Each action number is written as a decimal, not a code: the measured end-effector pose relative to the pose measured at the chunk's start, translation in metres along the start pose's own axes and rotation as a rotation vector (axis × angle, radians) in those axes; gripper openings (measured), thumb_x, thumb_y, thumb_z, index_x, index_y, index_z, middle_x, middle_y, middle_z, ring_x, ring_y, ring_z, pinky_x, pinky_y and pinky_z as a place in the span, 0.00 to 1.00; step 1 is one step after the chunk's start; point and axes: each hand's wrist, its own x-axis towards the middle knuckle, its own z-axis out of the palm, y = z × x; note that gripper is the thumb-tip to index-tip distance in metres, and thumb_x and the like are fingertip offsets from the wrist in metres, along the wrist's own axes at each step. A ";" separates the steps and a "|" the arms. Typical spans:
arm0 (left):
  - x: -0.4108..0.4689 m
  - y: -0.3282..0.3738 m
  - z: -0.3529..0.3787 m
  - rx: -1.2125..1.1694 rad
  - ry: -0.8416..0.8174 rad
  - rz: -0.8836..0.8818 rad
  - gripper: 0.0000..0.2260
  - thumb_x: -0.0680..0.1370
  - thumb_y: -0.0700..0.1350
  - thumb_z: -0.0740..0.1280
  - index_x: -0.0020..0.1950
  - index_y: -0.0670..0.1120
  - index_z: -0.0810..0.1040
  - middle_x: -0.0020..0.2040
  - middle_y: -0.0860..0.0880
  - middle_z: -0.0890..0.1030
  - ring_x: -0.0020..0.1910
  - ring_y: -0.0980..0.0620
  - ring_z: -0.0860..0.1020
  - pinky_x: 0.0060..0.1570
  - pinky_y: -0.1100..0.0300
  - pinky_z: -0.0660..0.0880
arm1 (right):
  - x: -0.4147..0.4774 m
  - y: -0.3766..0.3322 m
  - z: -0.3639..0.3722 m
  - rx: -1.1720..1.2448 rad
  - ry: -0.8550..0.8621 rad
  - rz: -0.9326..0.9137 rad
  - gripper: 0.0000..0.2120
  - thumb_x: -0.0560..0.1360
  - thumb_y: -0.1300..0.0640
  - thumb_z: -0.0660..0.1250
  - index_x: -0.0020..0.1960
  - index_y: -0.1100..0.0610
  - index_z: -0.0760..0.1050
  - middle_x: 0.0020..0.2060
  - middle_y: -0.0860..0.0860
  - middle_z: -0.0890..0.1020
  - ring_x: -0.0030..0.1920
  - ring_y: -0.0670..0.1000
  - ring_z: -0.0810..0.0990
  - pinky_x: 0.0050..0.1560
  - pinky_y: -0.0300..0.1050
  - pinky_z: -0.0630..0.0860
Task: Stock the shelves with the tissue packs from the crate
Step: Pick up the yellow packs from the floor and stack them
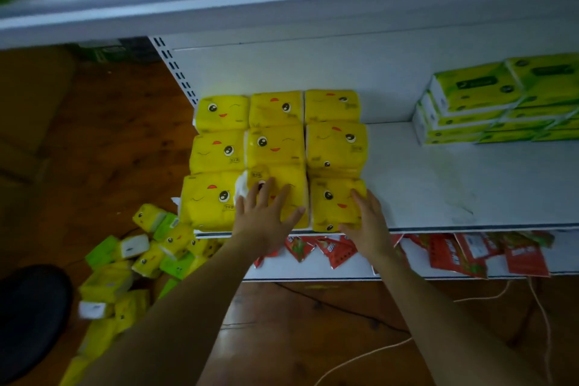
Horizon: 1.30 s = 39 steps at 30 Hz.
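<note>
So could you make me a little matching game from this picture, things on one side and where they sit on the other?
Things:
1 yellow face tissue packs
2 green tissue packs
3 red packets
4 loose pile of tissue packs

Places:
A floor, left
B lower shelf
C stacked at the upper shelf's right end
D in rows at its left end

Pairs: 1-D, 2-C, 3-B, 4-A

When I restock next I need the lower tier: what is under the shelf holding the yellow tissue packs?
A lower shelf with red packets lying along its front. The shelf above covers its rear, and the right forearm hides some packets.
</note>
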 end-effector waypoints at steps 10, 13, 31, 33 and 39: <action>-0.008 -0.005 0.000 -0.057 0.051 0.025 0.27 0.79 0.62 0.49 0.76 0.58 0.48 0.78 0.53 0.44 0.77 0.50 0.41 0.73 0.47 0.39 | -0.001 -0.012 -0.006 -0.113 0.013 0.046 0.41 0.71 0.53 0.71 0.76 0.52 0.50 0.76 0.56 0.47 0.75 0.59 0.48 0.72 0.55 0.55; -0.022 -0.004 -0.002 -0.108 0.069 0.032 0.26 0.80 0.62 0.48 0.77 0.58 0.47 0.78 0.53 0.44 0.77 0.51 0.41 0.73 0.47 0.38 | -0.018 -0.019 -0.026 -0.222 0.026 -0.025 0.41 0.71 0.52 0.71 0.76 0.51 0.49 0.76 0.57 0.48 0.75 0.59 0.46 0.72 0.55 0.52; -0.188 -0.196 0.005 -0.426 0.215 -0.085 0.43 0.65 0.68 0.36 0.76 0.50 0.58 0.75 0.48 0.62 0.73 0.47 0.58 0.70 0.55 0.55 | -0.167 -0.199 0.072 -0.221 0.075 -0.361 0.31 0.72 0.46 0.62 0.72 0.55 0.63 0.70 0.57 0.66 0.71 0.58 0.63 0.67 0.54 0.64; -0.215 -0.238 0.018 -0.426 0.190 -0.154 0.45 0.64 0.68 0.34 0.76 0.49 0.58 0.74 0.48 0.63 0.73 0.47 0.59 0.70 0.55 0.56 | -0.183 -0.219 0.108 -0.236 -0.001 -0.377 0.31 0.71 0.46 0.61 0.72 0.55 0.64 0.70 0.56 0.66 0.71 0.56 0.63 0.67 0.52 0.63; -0.260 -0.340 0.051 -0.472 0.108 -0.385 0.35 0.75 0.65 0.43 0.76 0.47 0.55 0.74 0.46 0.63 0.73 0.45 0.58 0.70 0.55 0.54 | -0.209 -0.259 0.202 -0.195 -0.207 -0.433 0.30 0.74 0.50 0.66 0.73 0.53 0.61 0.71 0.54 0.63 0.71 0.49 0.61 0.66 0.38 0.59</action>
